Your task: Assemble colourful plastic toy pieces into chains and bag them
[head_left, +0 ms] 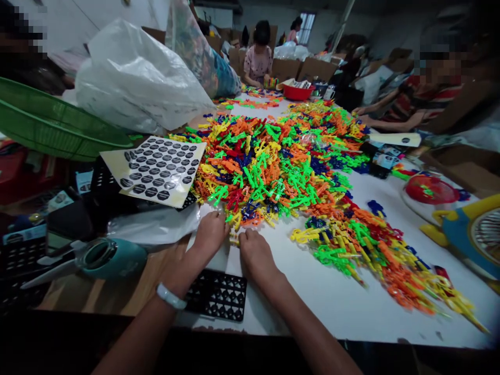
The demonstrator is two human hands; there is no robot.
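Note:
My left hand (212, 232), a pale bangle (171, 297) on its wrist, is closed at the near edge of a heap of small colourful plastic pieces (269, 166). What its fingers hold, if anything, is hidden. Close beside it, my right hand (257, 254) is curled shut, with a small yellowish piece (234, 238) at its fingertips; its kind is too small to make out. A white strip (234, 261) lies between the hands, reaching over a black perforated tray (219, 296) below them.
A sheet of black oval stickers (158, 166) lies left of the heap. Nearby are a teal jar (113, 258), a green basket (50, 120) and a clear plastic bag (136, 78). Rightward sit more pieces (375, 245), a red sieve (429, 188) and a fan (476, 229). Several people are around.

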